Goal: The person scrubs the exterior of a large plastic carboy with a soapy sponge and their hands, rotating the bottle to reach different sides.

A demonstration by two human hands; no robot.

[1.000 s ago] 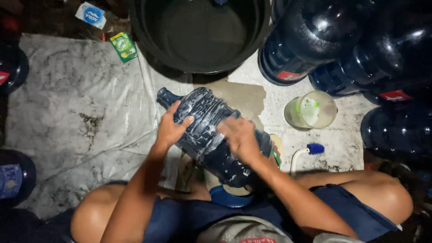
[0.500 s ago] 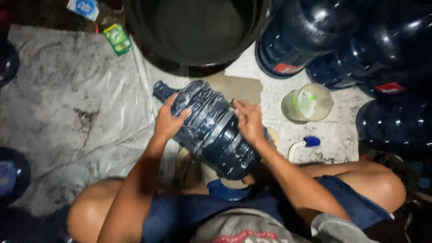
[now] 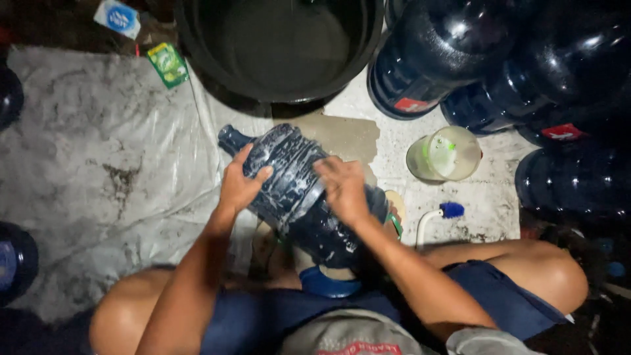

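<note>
Between the knees of the seated person, a big dark-blue jug (image 3: 299,194) lies tilted on its side over the floor (image 3: 420,148), soapy streaks across its ribbed wall. The left hand (image 3: 240,184) clamps the shoulder near the neck, fingers wrapped over the curve; the right hand (image 3: 343,187) lies flat and spread on the mid-body, palm pressed to the wall, not pinching anything. The jug's long axis runs diagonally: neck pointing up-left, away from the left grip, base down-right under the right wrist.

Judging by the suds, the plastic is likely slippery; it looks stiff but thin-walled, bulky rather than heavy if empty. The ribs and the neck seem the surest holds. Just beyond the right grip stand a clear cup (image 3: 444,154) and a blue-tipped brush (image 3: 440,213); a black tub (image 3: 279,46) sits beyond both grips, more jugs (image 3: 499,59) to the right.
</note>
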